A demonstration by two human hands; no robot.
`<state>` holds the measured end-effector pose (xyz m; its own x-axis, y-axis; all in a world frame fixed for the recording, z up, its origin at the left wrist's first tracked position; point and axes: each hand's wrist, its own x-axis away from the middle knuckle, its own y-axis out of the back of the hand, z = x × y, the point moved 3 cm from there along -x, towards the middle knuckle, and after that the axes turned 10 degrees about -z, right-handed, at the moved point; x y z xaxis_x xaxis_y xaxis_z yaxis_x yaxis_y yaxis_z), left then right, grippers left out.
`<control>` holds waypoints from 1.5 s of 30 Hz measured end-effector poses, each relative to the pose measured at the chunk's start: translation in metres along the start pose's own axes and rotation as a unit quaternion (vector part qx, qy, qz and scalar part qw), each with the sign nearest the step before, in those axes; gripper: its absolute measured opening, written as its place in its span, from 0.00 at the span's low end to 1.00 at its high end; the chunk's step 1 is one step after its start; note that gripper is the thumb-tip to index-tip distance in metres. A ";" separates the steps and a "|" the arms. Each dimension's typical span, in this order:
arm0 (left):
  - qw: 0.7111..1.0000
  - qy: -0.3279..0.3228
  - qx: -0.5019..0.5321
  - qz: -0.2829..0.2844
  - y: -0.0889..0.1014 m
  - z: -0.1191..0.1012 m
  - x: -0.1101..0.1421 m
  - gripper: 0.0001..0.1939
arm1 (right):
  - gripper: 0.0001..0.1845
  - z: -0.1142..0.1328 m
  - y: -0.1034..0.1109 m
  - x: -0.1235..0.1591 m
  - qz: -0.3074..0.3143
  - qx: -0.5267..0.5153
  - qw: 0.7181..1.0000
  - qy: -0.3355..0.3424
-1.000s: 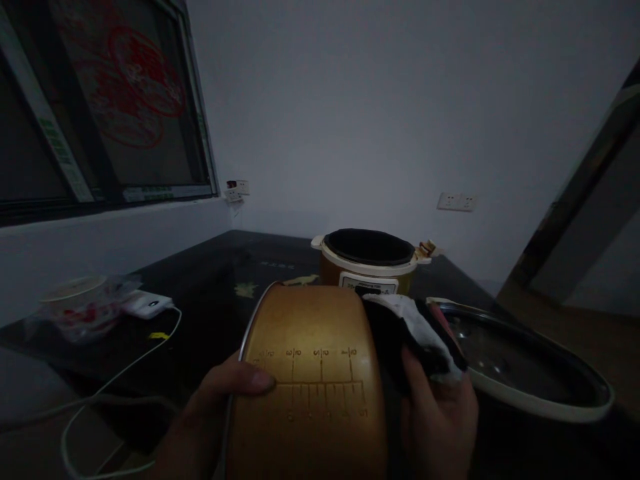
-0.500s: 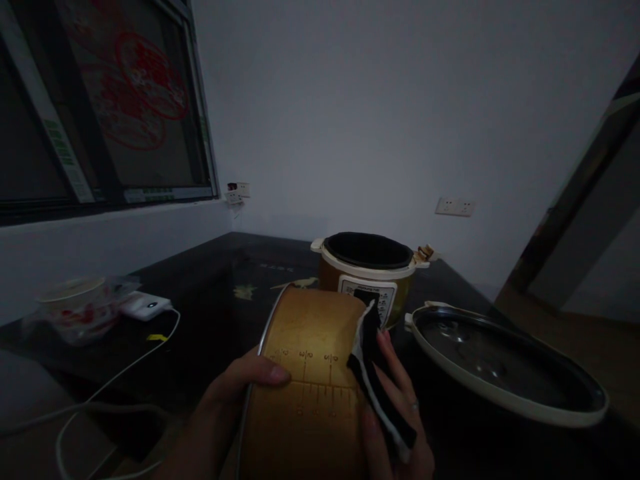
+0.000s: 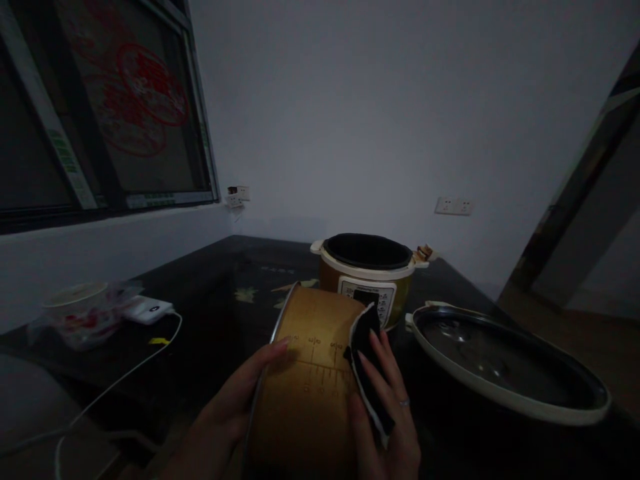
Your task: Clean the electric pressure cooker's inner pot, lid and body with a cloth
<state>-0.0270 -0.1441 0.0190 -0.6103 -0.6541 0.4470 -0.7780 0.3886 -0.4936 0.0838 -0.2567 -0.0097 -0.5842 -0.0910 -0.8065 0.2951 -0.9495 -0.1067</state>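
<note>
A golden inner pot (image 3: pixel 310 413) with measuring marks is tipped on its side in front of me, its metal rim to the left. My left hand (image 3: pixel 233 400) grips it at the rim, thumb on the marked wall. My right hand (image 3: pixel 393 413) presses a black cloth (image 3: pixel 367 357) with a white edge against the pot's right end, fingers laid over the cloth. Just behind the pot stands the rice cooker (image 3: pixel 330 277), uncovered, with a dark interior and a control panel. The inside of the golden pot is hidden from view.
To the right, the cooker's lid (image 3: pixel 510 373) lies on the black table (image 3: pixel 200 287). At the left are a bowl in a plastic bag (image 3: pixel 83 317) and a white device (image 3: pixel 147 309) with a cable. A wall with sockets (image 3: pixel 453 206) rises behind.
The pot has turned slightly, its marks moving up and to the right. My right hand and the cloth have shifted a little left. My left thumb has slid up toward the rim.
</note>
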 end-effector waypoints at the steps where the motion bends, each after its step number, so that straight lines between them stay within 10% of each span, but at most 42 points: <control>1: 1.000 0.006 0.001 0.006 0.001 0.001 0.003 0.31 | 0.20 0.001 0.000 0.001 -0.001 0.003 1.000 -0.002; 9: 0.980 -0.123 0.001 -0.155 0.016 0.011 0.027 0.33 | 0.18 0.007 -0.002 0.005 -0.007 0.017 1.000 0.019; 14: 0.983 -0.136 0.000 -0.123 0.013 0.007 0.027 0.35 | 0.11 0.008 0.005 -0.006 0.018 0.025 0.999 -0.010; 18: 0.981 -0.149 -0.014 -0.124 0.013 -0.002 0.024 0.35 | 0.24 0.002 0.004 -0.018 0.089 0.039 0.995 -0.013; 30: 0.979 -0.168 0.011 -0.114 0.028 0.001 0.003 0.30 | 0.39 0.016 -0.010 -0.031 0.223 0.120 0.911 0.325; 41: 0.977 -0.189 -0.023 -0.095 0.016 -0.004 0.011 0.32 | 0.27 -0.026 -0.008 -0.073 0.271 -0.030 0.961 0.046; 45: 0.974 -0.191 -0.038 -0.113 0.017 -0.005 0.009 0.30 | 0.26 -0.014 -0.017 -0.077 0.242 -0.034 0.968 0.062</control>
<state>-0.0470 -0.1404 0.0179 -0.3328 -0.9170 0.2197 -0.9039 0.2438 -0.3514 0.1348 -0.2294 0.0458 -0.2716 -0.4794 -0.8345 0.5632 -0.7823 0.2661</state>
